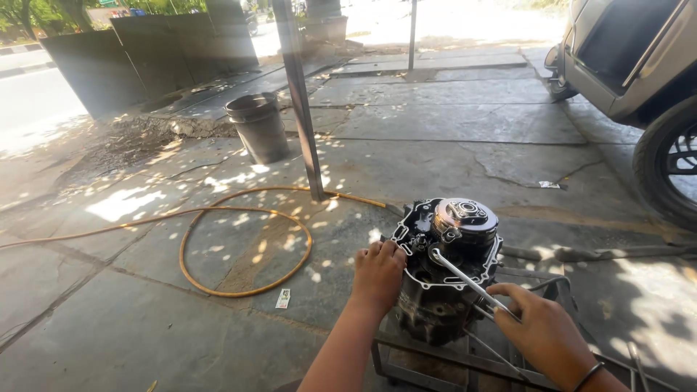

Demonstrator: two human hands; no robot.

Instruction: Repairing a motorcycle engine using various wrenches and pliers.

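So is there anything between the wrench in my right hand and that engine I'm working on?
Nothing visible stands in the way. The right hand holds the wrench, whose ring end already sits on the open engine beside the round clutch. The left hand rests on the engine's left edge, clear of the wrench.

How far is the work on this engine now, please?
Done: the side cover is already off the engine, leaving the clutch exposed. In hand: left hand steadies the casing, right hand holds a wrench inside. Left: the clutch remains mounted.
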